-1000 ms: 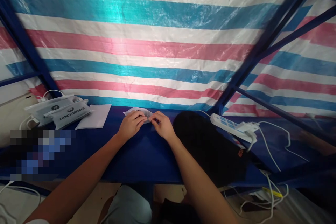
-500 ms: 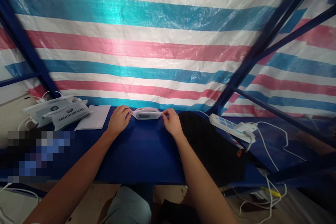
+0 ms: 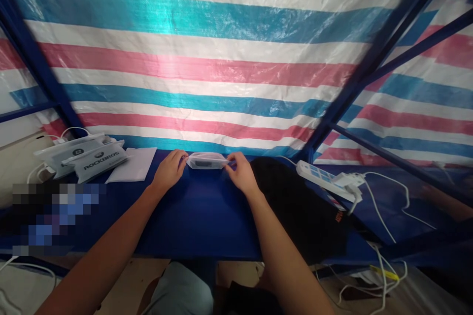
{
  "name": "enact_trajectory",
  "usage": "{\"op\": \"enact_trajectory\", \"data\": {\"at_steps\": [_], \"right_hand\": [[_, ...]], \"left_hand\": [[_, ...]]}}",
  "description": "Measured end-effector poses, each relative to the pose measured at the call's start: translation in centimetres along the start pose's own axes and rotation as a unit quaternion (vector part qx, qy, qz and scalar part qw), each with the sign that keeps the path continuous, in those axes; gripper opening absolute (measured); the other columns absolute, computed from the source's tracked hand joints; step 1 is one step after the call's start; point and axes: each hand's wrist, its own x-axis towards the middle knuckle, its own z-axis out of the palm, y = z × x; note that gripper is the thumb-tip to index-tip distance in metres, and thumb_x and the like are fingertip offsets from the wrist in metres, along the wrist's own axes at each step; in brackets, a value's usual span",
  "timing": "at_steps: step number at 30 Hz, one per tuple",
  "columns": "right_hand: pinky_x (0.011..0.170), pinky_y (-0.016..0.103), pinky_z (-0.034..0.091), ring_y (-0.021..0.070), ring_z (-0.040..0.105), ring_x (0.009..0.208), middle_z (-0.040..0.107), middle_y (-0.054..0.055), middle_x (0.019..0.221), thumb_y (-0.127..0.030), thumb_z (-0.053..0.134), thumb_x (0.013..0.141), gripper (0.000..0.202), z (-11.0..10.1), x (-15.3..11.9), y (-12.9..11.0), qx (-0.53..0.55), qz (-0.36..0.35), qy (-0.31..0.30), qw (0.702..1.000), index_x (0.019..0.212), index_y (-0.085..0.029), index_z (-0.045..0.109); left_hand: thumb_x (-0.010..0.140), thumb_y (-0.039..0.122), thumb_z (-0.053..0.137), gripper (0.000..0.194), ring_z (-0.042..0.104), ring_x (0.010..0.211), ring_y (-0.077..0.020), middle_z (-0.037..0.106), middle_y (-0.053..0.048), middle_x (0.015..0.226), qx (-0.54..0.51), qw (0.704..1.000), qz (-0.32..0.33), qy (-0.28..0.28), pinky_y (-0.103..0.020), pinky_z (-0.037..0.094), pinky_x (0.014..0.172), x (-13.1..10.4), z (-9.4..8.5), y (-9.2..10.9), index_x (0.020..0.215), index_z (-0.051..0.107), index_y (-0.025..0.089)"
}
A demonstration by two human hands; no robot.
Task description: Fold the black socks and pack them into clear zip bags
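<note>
A whitish translucent plastic bag (image 3: pixel 207 158) with a dark patch low on its front stands at the back of the blue table (image 3: pixel 201 216). My left hand (image 3: pixel 170 171) pinches its left end between thumb and fingers. At the opposite end, my right hand (image 3: pixel 241 172) grips the corner with bent fingers and thumb. The bag's top bulges a little; what it contains cannot be made out.
Two ROCKBROS bags (image 3: pixel 103 158) and white paper (image 3: pixel 135 165) lie left. On the right are a black cloth (image 3: pixel 295 206) and a white power strip (image 3: pixel 325 179) with cables. Striped sheeting (image 3: pixel 207 69) and blue frame bars (image 3: pixel 343 103) stand behind.
The bag's front has tipped slightly and its dark patch shows less clearly. My right thumb has shifted a little lower. Both hands stay at the bag's ends.
</note>
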Motion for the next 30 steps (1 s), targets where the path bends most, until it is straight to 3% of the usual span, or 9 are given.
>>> {"op": "enact_trajectory", "data": {"at_steps": [5,12,16,19,23,30], "right_hand": [[0.098,0.047,0.058,0.0298,0.063,0.116,0.072,0.009,0.121,-0.022,0.067,0.1,0.029,1.0,-0.5,-1.2,-0.033,-0.098,-0.059,0.993,0.126,-0.03,0.075],[0.097,0.044,0.054,0.0277,0.064,0.108,0.077,0.008,0.115,-0.014,0.056,0.105,0.03,2.0,-0.7,-2.2,-0.123,-0.141,-0.088,0.978,0.112,-0.029,0.081],[0.09,0.038,0.053,0.026,0.066,0.1,0.077,0.009,0.107,-0.011,0.06,0.102,0.025,2.6,-0.8,-2.2,-0.176,-0.115,-0.121,0.97,0.106,-0.027,0.078],[0.083,0.035,0.051,0.0251,0.067,0.094,0.077,0.008,0.101,-0.011,0.061,0.1,0.023,2.8,-0.8,-2.1,-0.19,-0.092,-0.13,0.969,0.101,-0.027,0.077],[0.076,0.032,0.048,0.0239,0.069,0.089,0.077,0.006,0.095,-0.01,0.062,0.098,0.022,2.8,-0.7,-2.0,-0.162,-0.049,-0.141,0.975,0.097,-0.027,0.076],[0.07,0.028,0.045,0.0208,0.072,0.082,0.08,0.001,0.089,-0.008,0.065,0.09,0.022,2.6,-0.8,-1.9,-0.093,0.018,-0.167,0.981,0.09,-0.027,0.076]], "left_hand": [[0.103,0.039,0.067,0.024,0.066,0.121,-0.0271,0.073,-0.009,0.122,-0.005,0.994,0.099,-0.049,-0.046,0.053,0.106,0.1,0.8,1.2,0.122,0.074,0.027],[0.107,0.023,0.054,0.029,0.075,0.115,-0.0226,0.08,-0.004,0.122,0.005,0.993,0.106,-0.059,-0.044,0.058,0.104,-0.7,2.0,1.6,0.124,0.078,0.028],[0.105,0.021,0.052,0.033,0.077,0.115,-0.0227,0.08,-0.004,0.126,0.031,0.992,0.09,-0.078,-0.042,0.061,0.103,-1.4,2.5,2.4,0.124,0.078,0.028],[0.105,0.021,0.052,0.032,0.079,0.108,-0.0226,0.08,-0.004,0.126,0.049,0.993,0.058,-0.094,-0.037,0.063,0.092,-1.6,2.7,3.1,0.121,0.078,0.03],[0.104,0.023,0.054,0.029,0.08,0.089,-0.0235,0.084,-0.003,0.108,0.042,0.994,0.023,-0.099,-0.032,0.06,0.075,-1.5,2.7,3.5,0.112,0.08,0.032],[0.104,0.029,0.054,0.03,0.076,0.079,-0.0241,0.081,-0.003,0.087,0.017,0.991,0.022,-0.132,-0.032,0.053,0.072,-1.0,2.3,3.2,0.099,0.083,0.034]]}}
